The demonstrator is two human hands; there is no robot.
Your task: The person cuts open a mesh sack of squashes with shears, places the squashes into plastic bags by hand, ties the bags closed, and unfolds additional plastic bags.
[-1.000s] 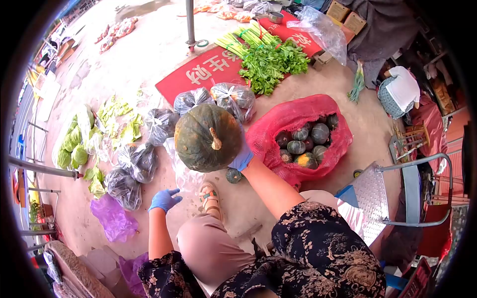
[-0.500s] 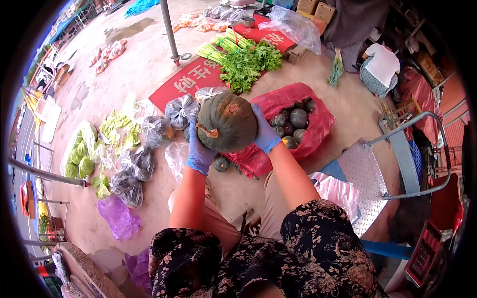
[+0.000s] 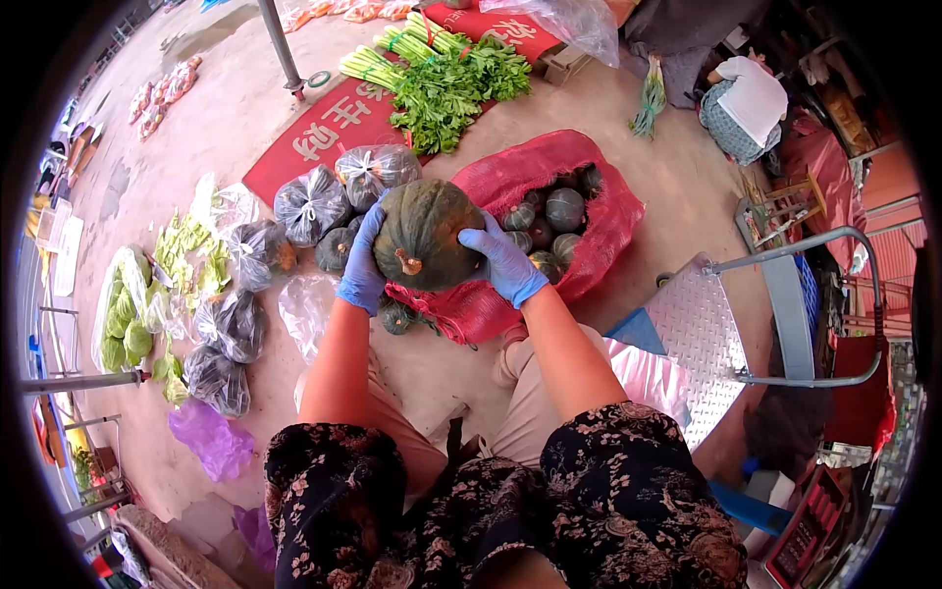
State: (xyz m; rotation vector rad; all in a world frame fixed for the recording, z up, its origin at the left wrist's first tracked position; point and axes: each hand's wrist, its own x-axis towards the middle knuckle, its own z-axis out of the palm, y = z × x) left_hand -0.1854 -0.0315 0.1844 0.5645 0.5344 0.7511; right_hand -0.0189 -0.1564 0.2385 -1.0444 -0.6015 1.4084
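Observation:
Between my two blue-gloved hands is a large dark green pumpkin (image 3: 422,231), its stem turned toward me. My left hand (image 3: 366,263) is pressed round its left side. On the opposite side my right hand (image 3: 502,261) grips it, fingers showing on the rind. Just behind and to the right lies a red mesh sack (image 3: 608,231), its mouth open on several small dark green pumpkins (image 3: 564,210). A bagged bundle (image 3: 378,169) and another dark plastic bag (image 3: 312,204) sit beyond my left hand. One small pumpkin (image 3: 396,317) rests on the ground below the held one.
Celery (image 3: 446,88) lies on a red mat (image 3: 314,133) ahead. Bagged greens (image 3: 126,314) and a purple bag (image 3: 211,439) are at left. A metal-plate platform cart (image 3: 702,344) with a tubular handle stands at right. A metal pole (image 3: 280,44) rises near the mat.
The view has shifted, so the ground items sit further left and higher. The pumpkin has turned in my hands, and my right hand's fingers have come onto its near face.

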